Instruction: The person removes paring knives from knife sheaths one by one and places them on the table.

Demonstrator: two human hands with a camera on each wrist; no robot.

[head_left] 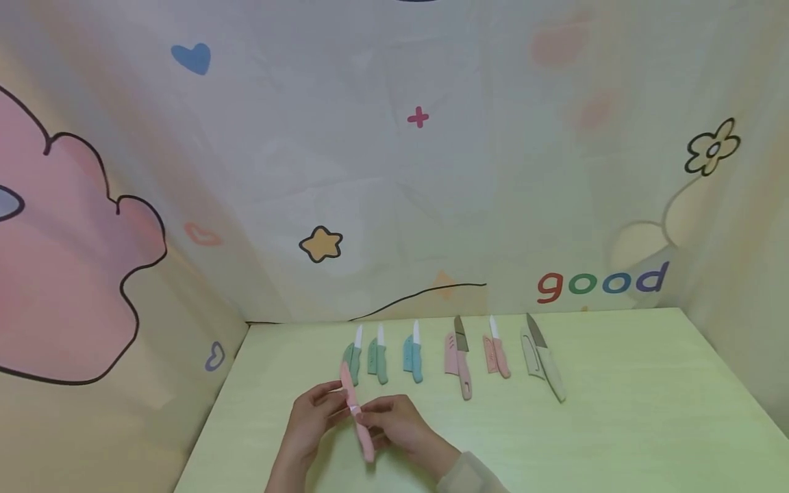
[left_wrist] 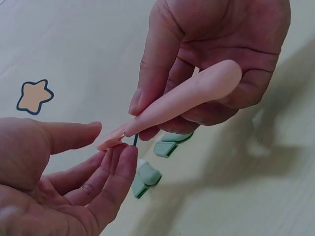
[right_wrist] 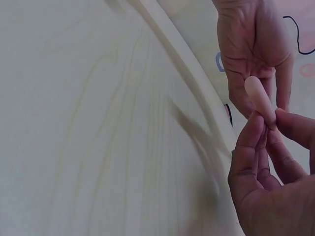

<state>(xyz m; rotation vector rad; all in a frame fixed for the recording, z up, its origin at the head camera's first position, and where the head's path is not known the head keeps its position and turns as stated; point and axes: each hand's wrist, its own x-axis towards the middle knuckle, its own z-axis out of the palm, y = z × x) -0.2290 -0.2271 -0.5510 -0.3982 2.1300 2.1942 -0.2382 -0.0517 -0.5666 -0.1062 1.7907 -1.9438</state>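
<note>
Both hands are on a pink knife, tilted in front of the row of knives. My left hand point(head_left: 310, 419) holds its pink sheath point(head_left: 346, 376) between thumb and fingers; in the left wrist view the sheath point(left_wrist: 110, 141) lies over the fingertips with the thumb close above. With thumb and fingers my right hand point(head_left: 401, 426) pinches the pink handle point(head_left: 365, 441) near the sheath's mouth. A short pale gap point(head_left: 354, 409) shows between sheath and handle; most of the blade is hidden. In the right wrist view the handle's rounded end point(right_wrist: 257, 93) points toward the camera.
Behind the hands several unsheathed knives lie in a row, each beside its sheath: green knives point(head_left: 382, 366), a blue one point(head_left: 417, 363), a mauve one point(head_left: 464, 373), a pink one point(head_left: 502, 359) and a pale grey-green one point(head_left: 551, 373). A printed curtain point(head_left: 394, 171) hangs behind the table point(head_left: 647, 411).
</note>
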